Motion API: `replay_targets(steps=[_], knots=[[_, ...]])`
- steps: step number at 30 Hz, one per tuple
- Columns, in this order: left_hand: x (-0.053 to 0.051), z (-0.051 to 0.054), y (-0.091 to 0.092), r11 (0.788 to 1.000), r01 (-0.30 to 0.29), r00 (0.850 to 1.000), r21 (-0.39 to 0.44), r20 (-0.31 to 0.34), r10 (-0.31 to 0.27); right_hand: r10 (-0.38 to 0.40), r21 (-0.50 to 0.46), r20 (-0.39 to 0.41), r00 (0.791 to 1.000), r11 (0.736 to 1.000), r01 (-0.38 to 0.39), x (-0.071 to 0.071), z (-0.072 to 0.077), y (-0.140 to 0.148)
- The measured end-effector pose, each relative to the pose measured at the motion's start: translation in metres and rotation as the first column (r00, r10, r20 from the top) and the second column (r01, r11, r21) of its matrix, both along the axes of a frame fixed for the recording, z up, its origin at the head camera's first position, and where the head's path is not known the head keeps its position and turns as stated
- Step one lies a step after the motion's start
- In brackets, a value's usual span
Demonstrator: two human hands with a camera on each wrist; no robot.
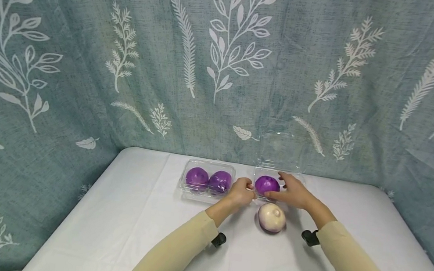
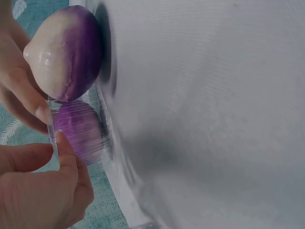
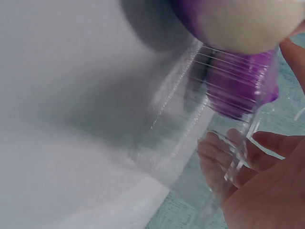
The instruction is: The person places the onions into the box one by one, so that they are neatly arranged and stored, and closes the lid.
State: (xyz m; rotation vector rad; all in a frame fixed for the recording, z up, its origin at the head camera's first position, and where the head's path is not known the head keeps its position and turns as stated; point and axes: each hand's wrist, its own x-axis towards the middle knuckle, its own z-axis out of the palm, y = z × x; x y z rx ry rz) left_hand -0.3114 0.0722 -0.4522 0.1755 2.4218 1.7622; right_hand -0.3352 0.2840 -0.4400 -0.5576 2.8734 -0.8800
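A clear plastic clamshell box [image 1: 258,171] sits at the far edge of the table, its see-through lid [image 1: 279,148] standing up at the back. One purple turnip [image 1: 267,185] lies in its left part. My left hand [image 1: 239,192] pinches the box's left front edge between thumb and fingers. Around the right side of that turnip my right hand [image 1: 293,192] is spread, fingers loosely bent; the right wrist view shows its fingers [image 3: 214,148] through the plastic, apart from the turnip. A loose turnip [image 1: 272,217], white end with a stub facing up, rests just in front of the box.
To the left stands another clear clamshell box [image 1: 202,164], closed, with two purple turnips [image 1: 197,179] inside. A white cloth covers the table [image 1: 111,230]. Behind it hangs a green-blue curtain [image 1: 187,119] with white leaf prints.
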Motion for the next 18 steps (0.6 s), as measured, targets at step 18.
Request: replay_targets(steps=[18], knots=[[-0.001,-0.001,0.0,1.0,0.004,1.0,-0.003,-0.004,-0.004,0.056,0.006,-0.086,0.995,0.998,-0.056,0.034,0.015,0.018]])
